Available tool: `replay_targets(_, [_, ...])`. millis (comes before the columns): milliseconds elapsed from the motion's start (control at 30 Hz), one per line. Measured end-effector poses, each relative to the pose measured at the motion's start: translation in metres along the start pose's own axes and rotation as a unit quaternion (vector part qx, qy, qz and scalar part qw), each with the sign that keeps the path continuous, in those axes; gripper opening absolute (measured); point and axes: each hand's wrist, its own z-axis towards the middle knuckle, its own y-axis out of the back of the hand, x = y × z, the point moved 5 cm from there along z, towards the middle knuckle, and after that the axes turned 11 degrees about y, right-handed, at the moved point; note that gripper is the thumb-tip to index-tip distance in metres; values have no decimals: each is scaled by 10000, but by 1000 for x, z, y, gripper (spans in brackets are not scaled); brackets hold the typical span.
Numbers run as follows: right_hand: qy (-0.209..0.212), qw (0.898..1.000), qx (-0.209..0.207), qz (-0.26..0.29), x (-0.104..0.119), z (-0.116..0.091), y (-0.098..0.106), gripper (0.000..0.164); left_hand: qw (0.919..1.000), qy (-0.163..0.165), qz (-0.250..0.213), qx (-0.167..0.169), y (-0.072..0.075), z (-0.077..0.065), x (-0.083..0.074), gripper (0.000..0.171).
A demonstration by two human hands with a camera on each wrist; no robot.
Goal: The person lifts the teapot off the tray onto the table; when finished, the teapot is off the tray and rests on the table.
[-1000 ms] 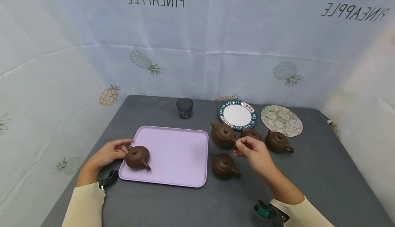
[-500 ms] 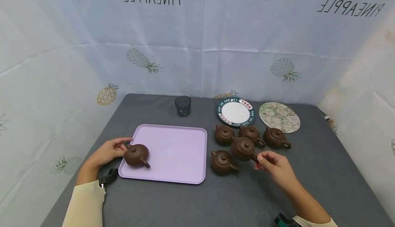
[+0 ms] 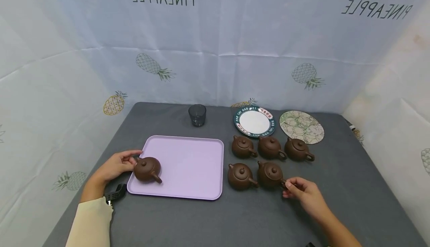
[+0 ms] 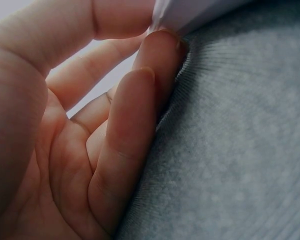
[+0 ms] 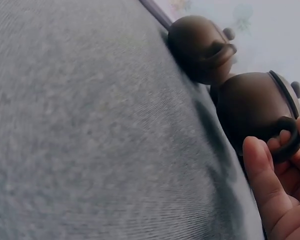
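A brown teapot [image 3: 270, 175] sits upright in the front row on the right, and my right hand [image 3: 308, 196] pinches its looped handle. In the right wrist view its round body and lid knob show, with a neighbouring teapot [image 5: 197, 47] behind. My left hand [image 3: 115, 166] holds the left rim of a lavender tray [image 3: 188, 168], thumb and fingertips at the edge. Another teapot [image 3: 146, 169] stands on that tray close to the left thumb. Left of the held teapot stands one more teapot [image 3: 240, 176]; behind them a row has a left teapot [image 3: 242, 146], a middle teapot [image 3: 270, 147] and a right teapot [image 3: 297, 149].
A dark glass cup [image 3: 197, 115] stands behind the tray. Toward the back right lie a green-rimmed plate [image 3: 254, 121] and a patterned oval mat [image 3: 301, 127]. Pineapple-print cloth [image 3: 215, 71] hangs around the grey table [image 3: 161, 221].
My right hand has carried its teapot from the back row toward the front right and lowered it beside the front teapot. My left hand stays at the tray's rim.
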Motion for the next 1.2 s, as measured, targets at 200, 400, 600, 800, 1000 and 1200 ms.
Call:
replay_targets(200, [-191,9998,-52,-46,-7,-3,0,31,10000,-55,0,-5,-1,-2,-3,51])
replay_targets(400, [-414,9990,-111,-94,-11,-8,3,32,9996,-239,-16,116,-3,-5,-8,51])
replay_targets(600, [-449,9989,-82,-118,-15,-11,7,32,9997,-210,-31,129,-5,-6,-5,51])
replay_targets(800, [-525,9977,57,-428,-16,-11,12,31,9996,-230,-23,138,-6,-6,-3,51])
replay_targets(1000, [-235,9815,34,-1900,2,-2,20,39,9995,-283,70,150,-3,-4,-4,49])
replay_targets(1200, [739,9721,-385,-2192,41,23,13,35,9991,-367,113,166,-1,-2,-7,49])
